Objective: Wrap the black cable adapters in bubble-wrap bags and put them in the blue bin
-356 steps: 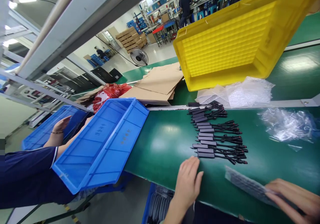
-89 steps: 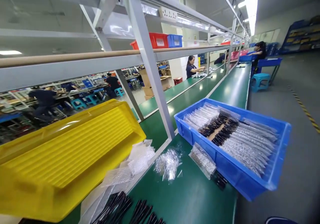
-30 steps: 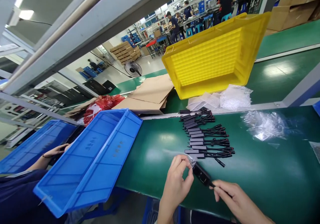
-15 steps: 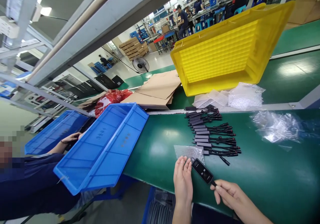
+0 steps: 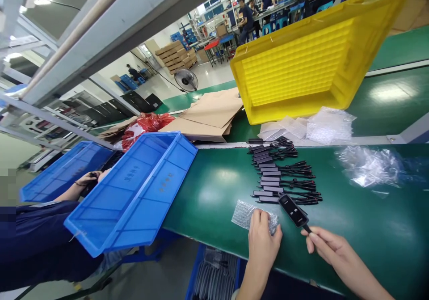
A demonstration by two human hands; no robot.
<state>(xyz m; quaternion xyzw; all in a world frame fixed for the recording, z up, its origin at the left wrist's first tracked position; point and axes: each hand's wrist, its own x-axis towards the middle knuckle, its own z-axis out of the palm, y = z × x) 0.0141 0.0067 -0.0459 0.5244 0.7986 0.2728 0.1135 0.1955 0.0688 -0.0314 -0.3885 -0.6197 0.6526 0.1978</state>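
My left hand (image 5: 264, 241) lies on a small bubble-wrap bag (image 5: 244, 213) on the green belt (image 5: 214, 192), fingers curled over it. My right hand (image 5: 330, 247) pinches the cable end of a flat black device (image 5: 292, 210) and holds it just beside the near end of a row of several like black devices with cables (image 5: 284, 175) laid side by side on the belt.
A tilted yellow crate (image 5: 301, 63) and loose bubble bags (image 5: 330, 123) lie behind the row. Crumpled clear plastic (image 5: 370, 168) lies to the right. An empty blue tray (image 5: 134, 192) overhangs the belt's left end, where a co-worker's hand (image 5: 89, 179) works by another blue tray (image 5: 56, 170).
My right hand has carried the black device forward to the row's near end. My left hand has pressed down on the bubble bag, which now lies crumpled under the fingers.
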